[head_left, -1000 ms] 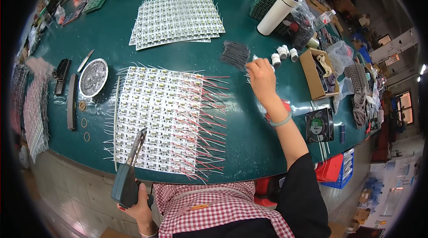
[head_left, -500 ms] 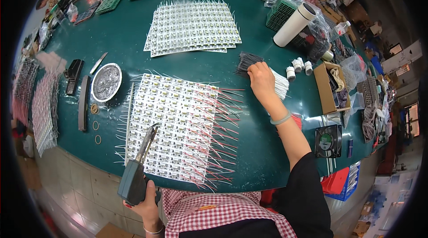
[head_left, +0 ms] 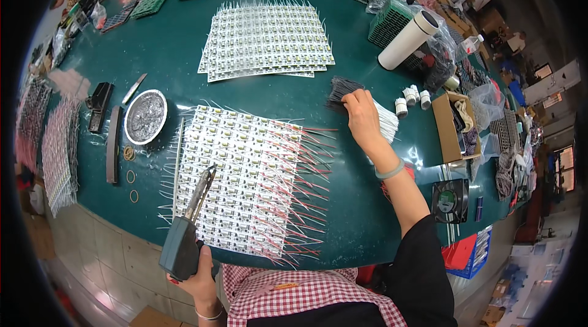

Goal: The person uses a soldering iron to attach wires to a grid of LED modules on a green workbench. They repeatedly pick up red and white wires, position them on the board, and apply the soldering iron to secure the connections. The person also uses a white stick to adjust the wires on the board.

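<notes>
My left hand [head_left: 201, 275] is wrapped round the handle of a dark green soldering gun [head_left: 177, 241]. Its metal tip slants up over a white panel of small circuit boards [head_left: 236, 161]. Red and white wires stick out from the panel's right side, and pale wires from its left. To the right of the panel, the fingers of my right hand [head_left: 365, 120] are pinched together at a pile of thin wires. Black wires [head_left: 343, 89] show beyond the fingertips and white wires [head_left: 386, 121] beside the hand; the fingertips are partly hidden.
A white bowl of grey material [head_left: 164, 117] stands left of the panel, near a dark bar [head_left: 113, 143] and rubber bands [head_left: 130, 176]. Stacked white panels [head_left: 263, 39] lie farther back. At right are a white flask [head_left: 409, 39], small white rolls [head_left: 401, 107], a cardboard box [head_left: 445, 128] and a fan [head_left: 450, 200].
The soldering gun's tip has shifted slightly left and up over the panel. My right hand stays at the wires, and the whole view has moved a little.
</notes>
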The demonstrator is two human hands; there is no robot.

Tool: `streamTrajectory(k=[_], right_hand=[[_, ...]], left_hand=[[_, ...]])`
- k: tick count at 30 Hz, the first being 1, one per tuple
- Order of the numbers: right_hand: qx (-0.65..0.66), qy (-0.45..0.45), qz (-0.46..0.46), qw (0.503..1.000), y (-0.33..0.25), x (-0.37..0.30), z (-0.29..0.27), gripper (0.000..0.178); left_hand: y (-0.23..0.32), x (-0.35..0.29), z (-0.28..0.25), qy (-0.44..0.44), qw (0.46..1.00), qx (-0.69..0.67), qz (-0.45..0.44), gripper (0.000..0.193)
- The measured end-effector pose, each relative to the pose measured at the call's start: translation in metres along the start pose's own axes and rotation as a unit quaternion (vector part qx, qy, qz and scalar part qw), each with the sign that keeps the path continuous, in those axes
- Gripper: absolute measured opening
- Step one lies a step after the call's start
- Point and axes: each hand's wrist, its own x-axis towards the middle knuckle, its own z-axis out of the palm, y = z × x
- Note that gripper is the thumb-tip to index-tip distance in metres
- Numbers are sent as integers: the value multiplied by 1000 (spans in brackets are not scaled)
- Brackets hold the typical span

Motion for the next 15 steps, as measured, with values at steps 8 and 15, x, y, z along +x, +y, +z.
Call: streamTrajectory(k=[8, 15], right_hand=[[8, -11, 1, 1000, 2, 3, -7, 12], [-21, -35, -9, 999, 8, 6, -9, 19]], left_hand=[[-8, 7, 3, 13, 999, 16, 33, 33], [9, 8, 22, 15, 999, -10, 32, 29]])
